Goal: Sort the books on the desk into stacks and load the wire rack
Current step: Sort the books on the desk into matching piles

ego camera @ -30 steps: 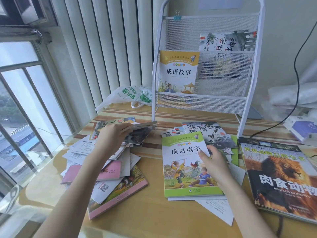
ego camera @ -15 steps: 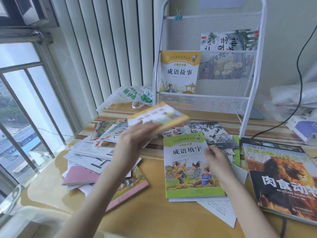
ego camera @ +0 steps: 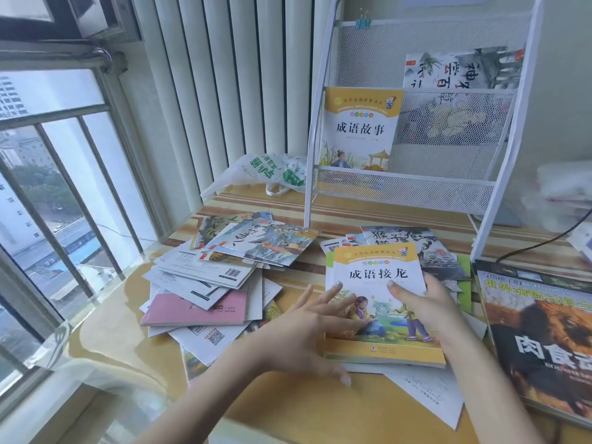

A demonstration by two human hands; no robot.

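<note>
An orange-covered picture book [ego camera: 378,274] lies on top of the stack at the desk's middle. My right hand [ego camera: 426,306] grips its right edge with the thumb on the cover. My left hand [ego camera: 307,331] rests against its left edge, fingers spread. A loose pile of thin books and booklets [ego camera: 198,283], a pink one [ego camera: 195,310] among them, spreads to the left. The white wire rack [ego camera: 416,184] stands behind, holding a yellow book [ego camera: 360,129] in its lower tier and an ink-painting book [ego camera: 461,70] above.
A large lion-cover book [ego camera: 538,331] lies at the right edge, and a grey monkey book [ego camera: 413,241] sticks out behind the stack. A plastic bag [ego camera: 266,171] sits left of the rack. A black cable [ego camera: 538,241] runs at the right. The barred window borders the desk [ego camera: 288,411] on the left.
My left hand carried the orange book from the left pile and laid it on the green book. The right hand shifted onto the new book's right edge.
</note>
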